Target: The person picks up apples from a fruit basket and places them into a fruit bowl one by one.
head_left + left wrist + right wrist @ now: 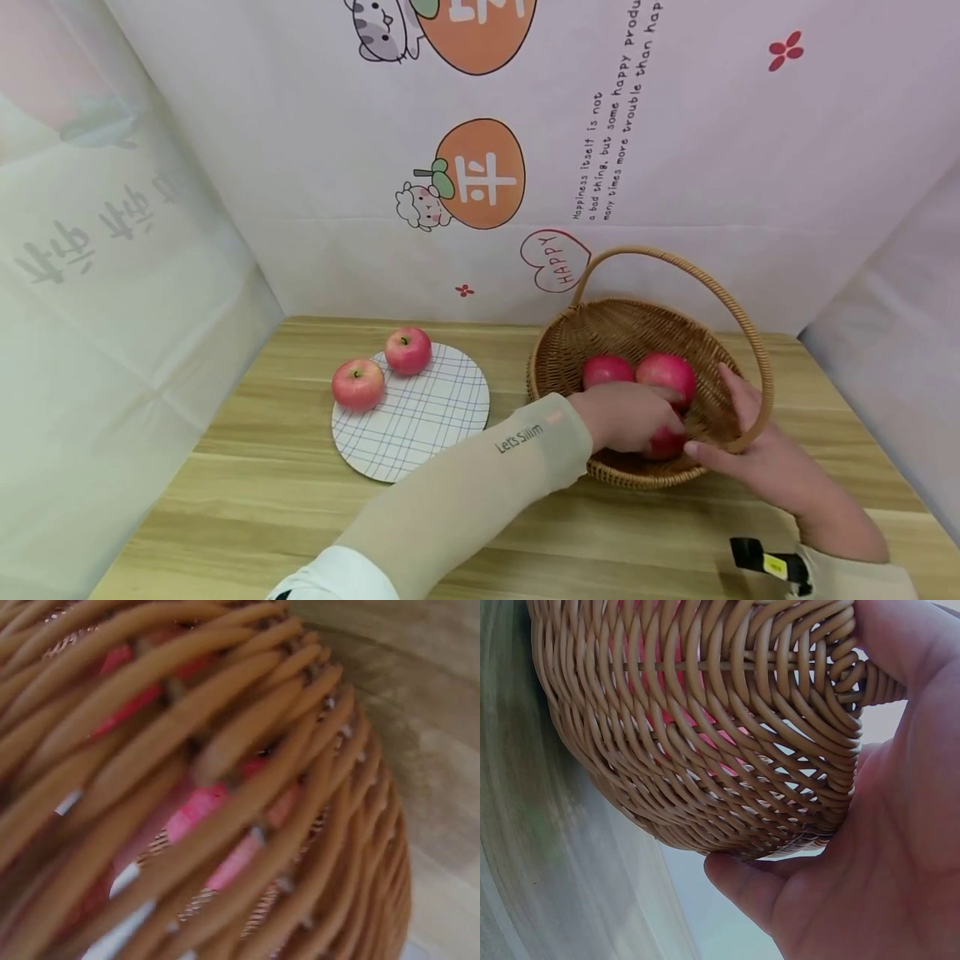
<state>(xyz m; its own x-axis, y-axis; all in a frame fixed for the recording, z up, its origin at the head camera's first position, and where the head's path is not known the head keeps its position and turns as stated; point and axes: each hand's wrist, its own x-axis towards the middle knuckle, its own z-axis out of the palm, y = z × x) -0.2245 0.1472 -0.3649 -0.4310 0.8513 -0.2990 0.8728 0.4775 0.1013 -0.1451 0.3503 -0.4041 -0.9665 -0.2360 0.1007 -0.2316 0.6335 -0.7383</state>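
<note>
Printed white cloth backed a pale wooden table [262, 500]. On it stood a wicker basket [570, 350] holding red apples. The left hand [626, 417] reached over its near rim, fingers curled on the nearest apple [667, 443], directly beneath it. The right hand [765, 458] clasped the basket's right wall, steadying it.

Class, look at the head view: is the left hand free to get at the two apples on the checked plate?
Probably not yet: the left hand is inside the basket, gripping an apple. Otherwise, nothing blocks the plate.
</note>
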